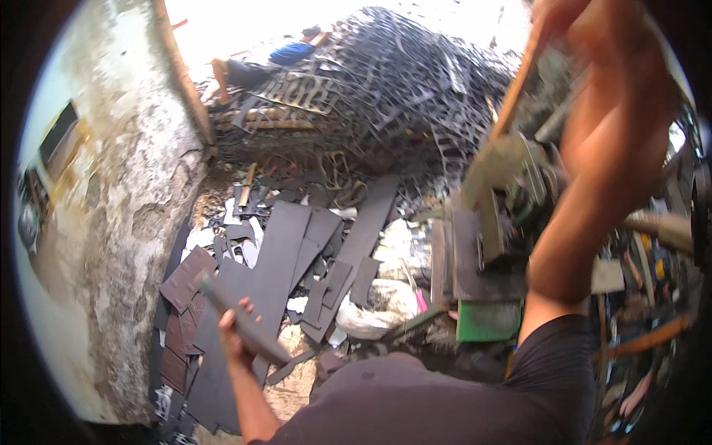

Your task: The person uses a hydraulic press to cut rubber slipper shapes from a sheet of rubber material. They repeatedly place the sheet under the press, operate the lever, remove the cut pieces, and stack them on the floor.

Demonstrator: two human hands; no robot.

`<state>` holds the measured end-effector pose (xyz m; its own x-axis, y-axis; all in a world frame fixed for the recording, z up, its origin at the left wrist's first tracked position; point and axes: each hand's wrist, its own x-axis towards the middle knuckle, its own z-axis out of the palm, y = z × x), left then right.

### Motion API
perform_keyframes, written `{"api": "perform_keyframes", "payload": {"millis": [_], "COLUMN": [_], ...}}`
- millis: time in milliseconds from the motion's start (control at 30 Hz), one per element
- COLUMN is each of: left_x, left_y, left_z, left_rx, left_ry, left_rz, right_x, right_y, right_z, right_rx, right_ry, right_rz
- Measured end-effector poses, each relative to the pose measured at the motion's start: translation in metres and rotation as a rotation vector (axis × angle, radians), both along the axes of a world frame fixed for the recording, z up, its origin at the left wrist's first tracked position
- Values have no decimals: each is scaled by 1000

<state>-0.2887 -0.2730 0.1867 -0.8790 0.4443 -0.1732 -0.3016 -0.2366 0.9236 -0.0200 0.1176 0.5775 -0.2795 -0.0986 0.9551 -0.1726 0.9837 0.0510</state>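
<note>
My left hand (pixel 232 343) is wrapped round a dark grey, flat rectangular slab (pixel 261 343), which slants over the sheets on the floor. Some of its fingertips show past the slab's far edge. Raised high at the upper right, my right hand (pixel 602 41) is smeared by motion, so its fingers cannot be made out. The right forearm passes in front of a worn green-grey machine (pixel 486 174) with a dark flat bed (pixel 467 256). Dark grey sheets (pixel 280 237) and brown embossed pieces (pixel 185 285) lie near my left hand.
A large heap of black cut-out sheet scrap (pixel 400 81) rises at the back, with a person in blue (pixel 291 53) partly visible beside it. A rough wall (pixel 148 185) stands left. White bags (pixel 378 308) and a green block (pixel 489 320) are by the machine.
</note>
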Motion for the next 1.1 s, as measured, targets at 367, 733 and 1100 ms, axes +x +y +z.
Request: {"api": "perform_keyframes", "payload": {"millis": [367,733,1100], "left_x": [178,356,187], "left_y": [217,266,227], "left_z": [-8,37,-123], "left_rx": [-28,-111,-774], "left_ry": [835,49,590], "left_rz": [-969,-1230,-466], "right_x": [90,216,467], "right_y": [-152,-202,102], "right_z": [-374,-407,-518], "right_rx": [-1418,-1069,-1176], "right_ry": [-292,-342,-522], "right_rz": [-200,-1118,-1477]}}
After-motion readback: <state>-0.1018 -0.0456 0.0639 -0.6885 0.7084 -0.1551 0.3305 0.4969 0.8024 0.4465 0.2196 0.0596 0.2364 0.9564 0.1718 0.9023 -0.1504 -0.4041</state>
